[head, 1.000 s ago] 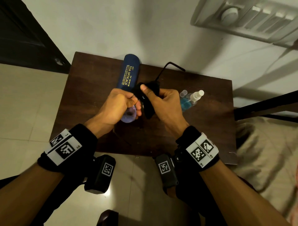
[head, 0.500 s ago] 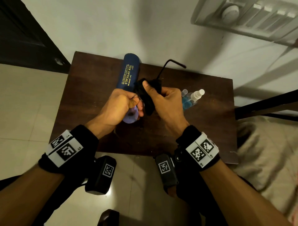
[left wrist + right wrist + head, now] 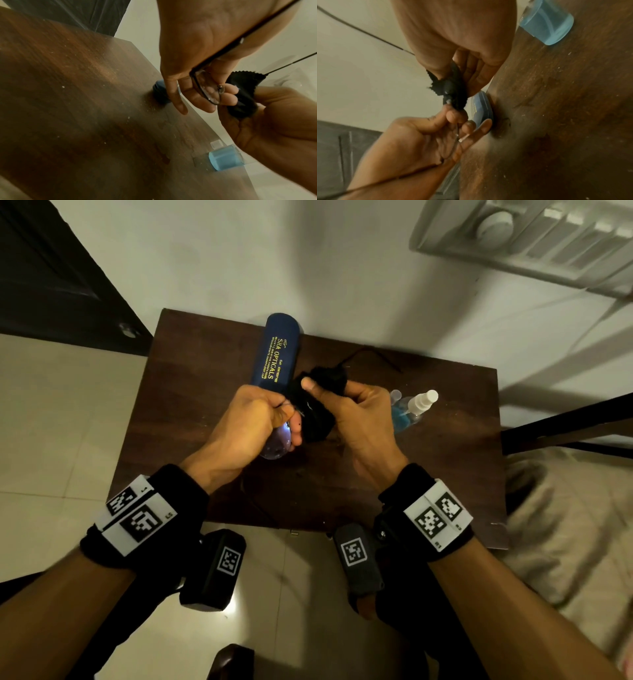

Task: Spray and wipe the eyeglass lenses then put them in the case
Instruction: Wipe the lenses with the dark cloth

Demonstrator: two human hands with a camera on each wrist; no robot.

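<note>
Above the middle of the brown table, my left hand grips thin black-framed eyeglasses around one lens, fingers curled on the rim. My right hand pinches a black cleaning cloth folded over the other lens, thumb on top; that lens is hidden by the cloth. One temple arm sticks out toward the wall. A dark blue glasses case with gold lettering lies shut behind my hands. The spray bottle of blue liquid lies on its side to the right.
A small clear cap lies by the bottle. The table stands against a pale wall. A dark door is at left, a dark frame and beige fabric at right. Tiled floor lies below.
My right hand and the cloth have shifted slightly over the lens, and the protruding temple arm has swung lower. The left hand keeps its grip in the same place.
</note>
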